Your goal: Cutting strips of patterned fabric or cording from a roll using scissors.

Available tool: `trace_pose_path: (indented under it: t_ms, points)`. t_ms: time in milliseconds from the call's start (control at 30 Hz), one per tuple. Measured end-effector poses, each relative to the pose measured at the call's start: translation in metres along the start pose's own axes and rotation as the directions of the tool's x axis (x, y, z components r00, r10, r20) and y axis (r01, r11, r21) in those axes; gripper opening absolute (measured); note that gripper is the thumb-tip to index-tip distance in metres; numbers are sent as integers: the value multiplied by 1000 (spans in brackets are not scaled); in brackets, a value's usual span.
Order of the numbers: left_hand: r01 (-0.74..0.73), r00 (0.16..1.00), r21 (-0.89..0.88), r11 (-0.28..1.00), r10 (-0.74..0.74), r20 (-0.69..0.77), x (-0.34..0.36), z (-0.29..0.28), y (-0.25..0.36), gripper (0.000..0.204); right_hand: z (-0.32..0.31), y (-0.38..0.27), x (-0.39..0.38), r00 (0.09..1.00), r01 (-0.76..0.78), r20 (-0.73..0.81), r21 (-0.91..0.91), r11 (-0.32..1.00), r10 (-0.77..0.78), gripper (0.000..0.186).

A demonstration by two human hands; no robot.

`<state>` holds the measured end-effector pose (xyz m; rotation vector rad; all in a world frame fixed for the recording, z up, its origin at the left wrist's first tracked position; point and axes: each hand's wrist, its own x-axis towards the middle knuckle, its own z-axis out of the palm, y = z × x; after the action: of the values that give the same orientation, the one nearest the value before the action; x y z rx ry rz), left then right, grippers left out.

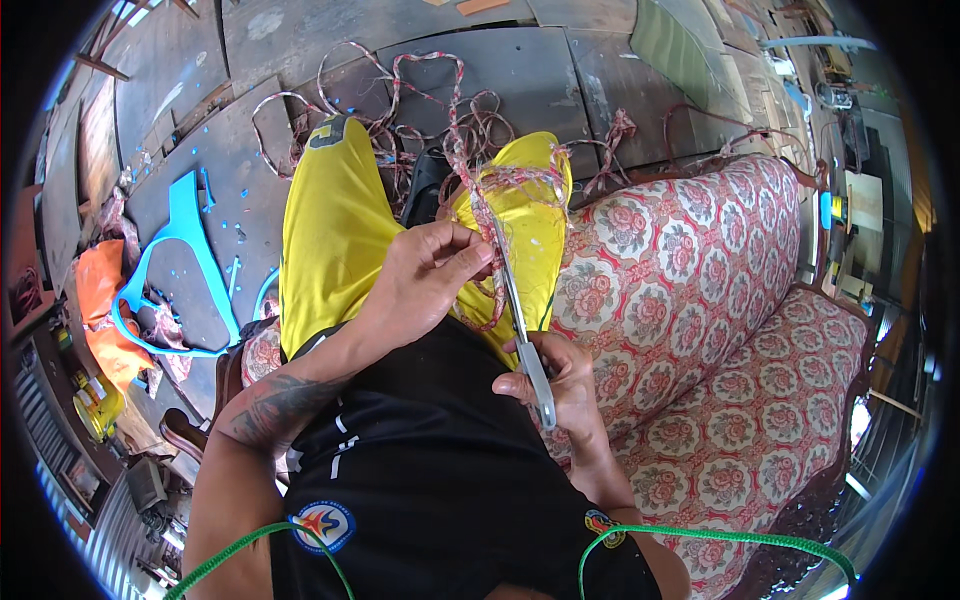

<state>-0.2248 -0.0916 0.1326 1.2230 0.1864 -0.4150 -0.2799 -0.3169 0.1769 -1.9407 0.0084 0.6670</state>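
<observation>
My left hand (430,265) is closed, with thumb and forefinger pinching a red-and-white braided fabric rope (482,215) over my lap. My right hand (560,380) holds the flat grey handle of a slim knife-like tool (535,370). Its narrow blade points away from me and lies alongside the rope, close to my left fingertips. I cannot tell whether the blade touches the rope. Frayed strands and loose threads (535,190) spread over my right knee. More of the rope lies in tangled loops on the floor beyond my knees.
A floral cushioned sofa (690,240) is at my right. On the worn board floor (520,85) to the left lie a bright blue cut-out frame (205,265), small blue scraps and an orange cloth or bag (105,320). A green cord (720,533) hangs across the near edge.
</observation>
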Motion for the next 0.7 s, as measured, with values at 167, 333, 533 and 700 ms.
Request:
trace_pose_path:
  t_ms: [167,333,533,700]
  points:
    - [25,1000,72,997,-25,-4,1,-1,-1,21,3,-1,1,999,30,-41,-36,999,-32,46]
    - [24,1000,61,998,-25,1,2,-3,0,23,1,-4,3,991,109,-59,-148,983,-119,46]
    - [34,999,76,997,-34,6,3,-4,1,22,1,-6,4,982,163,-57,-241,957,-182,45]
    - [49,999,20,999,-49,-3,4,-4,2,24,-1,-7,5,977,183,-60,-268,946,-206,44]
